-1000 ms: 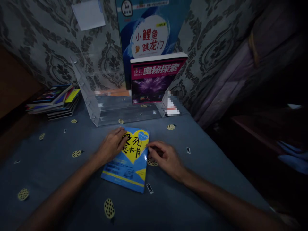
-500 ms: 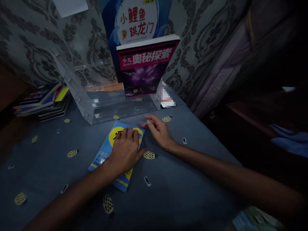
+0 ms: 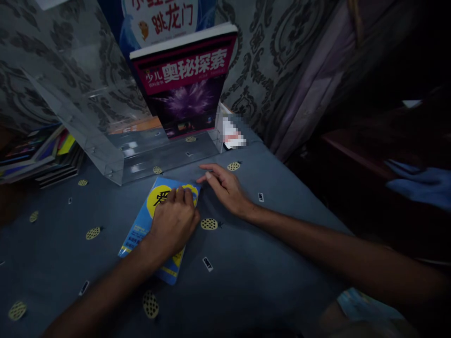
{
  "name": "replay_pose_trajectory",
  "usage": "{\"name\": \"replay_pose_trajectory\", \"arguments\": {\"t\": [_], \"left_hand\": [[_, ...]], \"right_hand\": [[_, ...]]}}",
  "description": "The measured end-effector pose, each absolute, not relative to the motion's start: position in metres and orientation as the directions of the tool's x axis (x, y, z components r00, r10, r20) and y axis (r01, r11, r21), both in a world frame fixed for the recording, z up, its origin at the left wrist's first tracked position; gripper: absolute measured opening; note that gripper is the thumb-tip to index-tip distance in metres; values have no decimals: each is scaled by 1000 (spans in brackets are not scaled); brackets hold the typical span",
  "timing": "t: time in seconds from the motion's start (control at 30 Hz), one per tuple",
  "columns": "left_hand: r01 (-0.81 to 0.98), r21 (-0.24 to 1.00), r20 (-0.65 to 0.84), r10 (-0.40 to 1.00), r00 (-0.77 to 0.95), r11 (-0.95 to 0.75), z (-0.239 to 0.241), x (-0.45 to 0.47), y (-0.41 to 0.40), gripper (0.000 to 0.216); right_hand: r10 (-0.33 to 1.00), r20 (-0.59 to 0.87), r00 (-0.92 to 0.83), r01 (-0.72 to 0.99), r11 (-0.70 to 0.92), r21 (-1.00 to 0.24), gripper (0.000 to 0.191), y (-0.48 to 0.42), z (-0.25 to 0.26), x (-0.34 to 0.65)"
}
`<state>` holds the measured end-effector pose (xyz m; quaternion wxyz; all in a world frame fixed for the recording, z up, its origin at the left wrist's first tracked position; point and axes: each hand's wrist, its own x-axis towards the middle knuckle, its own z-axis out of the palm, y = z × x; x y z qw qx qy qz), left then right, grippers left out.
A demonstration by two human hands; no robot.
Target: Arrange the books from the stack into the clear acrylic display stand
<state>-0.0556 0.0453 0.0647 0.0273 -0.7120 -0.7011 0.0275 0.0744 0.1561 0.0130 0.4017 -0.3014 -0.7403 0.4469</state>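
Note:
A blue book with a yellow heart (image 3: pixel 148 220) lies flat on the grey-blue tablecloth (image 3: pixel 246 263). My left hand (image 3: pixel 174 223) presses down on its middle with the fingers close together and laid flat. My right hand (image 3: pixel 223 188) rests on the cloth just right of the book's top corner, fingers stretched toward it. Behind them stands a clear acrylic book stand (image 3: pixel 116 150). It holds a magenta-and-purple magazine (image 3: pixel 185 87) upright, with a blue-and-white picture book (image 3: pixel 158 19) behind that.
A stack of flat books (image 3: pixel 38 155) lies at the left edge. Patterned wallpaper (image 3: pixel 268 51) backs the table, and a curtain (image 3: pixel 317 94) hangs at the right. The table's right edge drops into a dark space. Some printed paper (image 3: pixel 366 305) shows at bottom right.
My left hand has slid from the book's left edge onto its middle. My right hand moved from the book's right edge up to its top corner. The view shifted right.

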Motion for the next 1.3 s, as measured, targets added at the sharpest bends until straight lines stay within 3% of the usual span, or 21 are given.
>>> {"name": "replay_pose_trajectory", "arguments": {"t": [0.23,0.53,0.73,1.0,1.13,1.3], "left_hand": [[997,-73,24,1000,2,0,61,-57,45,42],[987,-152,-101,993,-60,44,79,-50,46,41],[978,-209,6,1000,12,-11,62,-50,43,30],[981,-177,30,995,91,-85,57,-56,40,40],[982,-174,56,995,85,-74,54,-59,40,40],[988,-154,83,997,3,10,50,-71,49,38]], "right_hand": [[804,356,-477,73,439,-895,31,157,13,75],[748,469,-469,20,540,-841,28,153,16,77],[677,460,-575,120,626,-771,29,148,19,81],[591,425,-685,281,753,-595,28,139,17,83],[530,430,-731,261,799,-542,30,137,16,82],[485,424,-765,192,800,-568,30,155,12,66]]}}
